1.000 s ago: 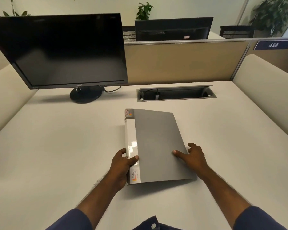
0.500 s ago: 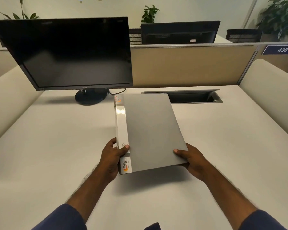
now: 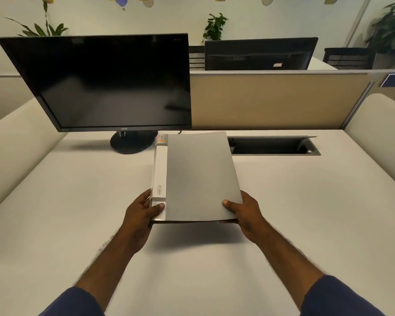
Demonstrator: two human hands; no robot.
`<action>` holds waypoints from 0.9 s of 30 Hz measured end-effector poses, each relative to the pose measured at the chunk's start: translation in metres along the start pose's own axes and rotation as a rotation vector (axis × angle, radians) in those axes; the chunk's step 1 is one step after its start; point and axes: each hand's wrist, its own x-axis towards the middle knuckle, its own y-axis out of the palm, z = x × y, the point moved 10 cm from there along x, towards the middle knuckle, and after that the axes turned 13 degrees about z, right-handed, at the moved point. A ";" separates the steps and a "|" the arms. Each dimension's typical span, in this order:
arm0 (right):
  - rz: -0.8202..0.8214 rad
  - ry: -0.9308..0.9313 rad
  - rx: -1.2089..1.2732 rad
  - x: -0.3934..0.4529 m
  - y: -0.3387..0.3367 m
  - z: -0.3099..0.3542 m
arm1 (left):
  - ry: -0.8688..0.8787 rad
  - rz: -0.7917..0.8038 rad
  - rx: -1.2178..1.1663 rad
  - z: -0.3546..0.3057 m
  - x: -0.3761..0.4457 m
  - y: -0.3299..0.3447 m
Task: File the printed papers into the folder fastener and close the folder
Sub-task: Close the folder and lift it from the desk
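A grey folder [image 3: 198,174] with a white labelled spine on its left side is closed and held above the white desk [image 3: 66,213], casting a shadow below its near edge. My left hand [image 3: 141,215] grips the near left corner at the spine, thumb on top. My right hand [image 3: 244,213] grips the near right corner, thumb on the cover and fingers underneath. No printed papers show; the inside of the folder is hidden.
A black monitor [image 3: 107,85] on a round stand [image 3: 130,142] stands at the back left. An open cable tray [image 3: 274,145] is set into the desk behind the folder. Beige partitions [image 3: 271,101] close off the back and both sides.
The folder went from lying on the desk under my hands to being lifted off it and carried away from me. My right hand moved from resting on the cover to gripping its corner.
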 end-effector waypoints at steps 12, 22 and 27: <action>-0.011 0.073 -0.266 0.069 0.053 -0.021 | -0.067 -0.259 0.083 -0.001 0.029 -0.079; -0.056 0.226 -0.330 0.101 0.061 -0.037 | -0.173 -0.291 0.205 -0.001 0.067 -0.112; -0.091 0.309 -0.542 0.110 0.062 -0.031 | -0.165 -0.364 0.408 -0.014 0.078 -0.125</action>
